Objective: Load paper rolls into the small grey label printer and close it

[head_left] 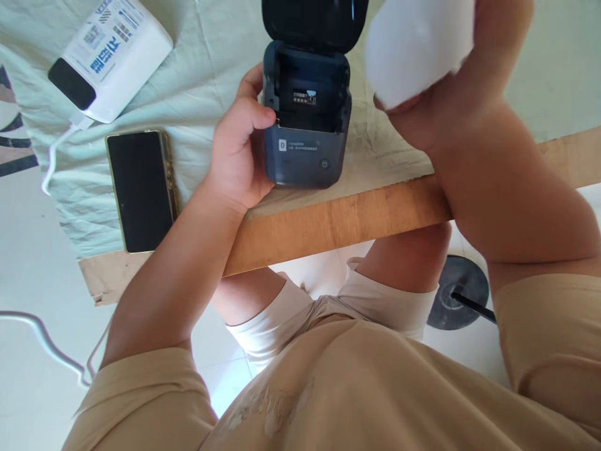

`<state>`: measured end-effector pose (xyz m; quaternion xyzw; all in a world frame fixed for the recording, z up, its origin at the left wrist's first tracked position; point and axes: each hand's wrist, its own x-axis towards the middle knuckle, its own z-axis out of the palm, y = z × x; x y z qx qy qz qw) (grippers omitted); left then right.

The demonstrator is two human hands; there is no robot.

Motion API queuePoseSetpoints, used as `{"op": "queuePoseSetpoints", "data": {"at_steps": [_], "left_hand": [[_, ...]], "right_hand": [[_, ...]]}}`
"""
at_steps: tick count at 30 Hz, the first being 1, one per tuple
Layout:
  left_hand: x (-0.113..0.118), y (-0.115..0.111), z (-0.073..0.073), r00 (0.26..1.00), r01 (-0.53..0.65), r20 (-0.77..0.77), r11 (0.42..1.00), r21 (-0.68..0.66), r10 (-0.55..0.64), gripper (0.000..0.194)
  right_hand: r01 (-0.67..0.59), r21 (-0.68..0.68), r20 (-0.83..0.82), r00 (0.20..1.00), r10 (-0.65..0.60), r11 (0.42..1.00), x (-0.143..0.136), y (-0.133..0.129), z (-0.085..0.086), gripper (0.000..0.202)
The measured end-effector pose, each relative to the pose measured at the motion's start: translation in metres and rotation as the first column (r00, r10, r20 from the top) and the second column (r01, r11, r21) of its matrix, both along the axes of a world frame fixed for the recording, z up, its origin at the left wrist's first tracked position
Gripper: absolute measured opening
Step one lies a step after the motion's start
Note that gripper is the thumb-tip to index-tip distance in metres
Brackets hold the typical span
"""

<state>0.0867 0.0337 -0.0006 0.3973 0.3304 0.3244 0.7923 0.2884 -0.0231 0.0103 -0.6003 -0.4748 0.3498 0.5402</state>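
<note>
My left hand point(237, 147) is closed around the left side of a dark blue-grey label printer point(305, 156), its thumb on the front edge. The printer's black lid point(314, 25) is flipped up, and the open compartment shows a small printed sticker point(304, 98) inside. To the right of the printer, my right hand point(446, 113) is raised and closed on a white paper roll point(417, 50). The roll runs out of view at the top, and most of the fingers are hidden behind it.
A black-screened phone point(141, 191) lies on the green cloth point(201, 44) at the left. Behind it is a white power bank point(126, 62) with a plugged-in white cable point(54, 153). The table's wooden edge point(338, 222) runs before my lap. A round black base point(457, 275) stands on the floor.
</note>
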Motion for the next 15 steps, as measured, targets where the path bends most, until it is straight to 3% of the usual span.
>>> {"op": "queuePoseSetpoints", "data": {"at_steps": [2,4,6,8,12,15], "left_hand": [[0.000,0.001,0.004,0.997,0.079,0.014,0.996,-0.037,-0.078,0.072],[-0.001,0.001,0.007,0.999,0.041,0.028,0.998,-0.057,-0.039,0.086],[-0.003,0.002,0.008,0.999,-0.025,0.035,0.998,-0.062,0.027,0.086],[-0.005,0.004,0.007,0.999,-0.017,0.040,0.998,-0.068,0.019,0.077],[-0.011,0.010,-0.001,0.999,0.027,0.047,0.997,-0.069,-0.023,0.058],[-0.013,0.013,-0.005,0.996,0.037,0.079,0.998,-0.049,-0.033,0.037]], "right_hand": [[-0.045,-0.042,-0.203,0.978,0.035,0.998,0.004,0.004,0.000,0.053],[-0.026,-0.066,-0.277,0.961,0.007,0.997,0.006,0.009,-0.005,0.056],[0.066,-0.030,-0.182,0.981,-0.070,0.997,0.008,0.015,-0.014,0.054],[0.105,0.046,-0.066,0.993,-0.102,0.993,0.009,0.019,-0.027,0.049],[0.022,0.149,0.205,0.977,-0.052,0.989,0.014,0.019,-0.040,0.041],[-0.032,0.153,0.427,0.904,-0.037,0.988,0.020,0.012,-0.038,0.039]]}}
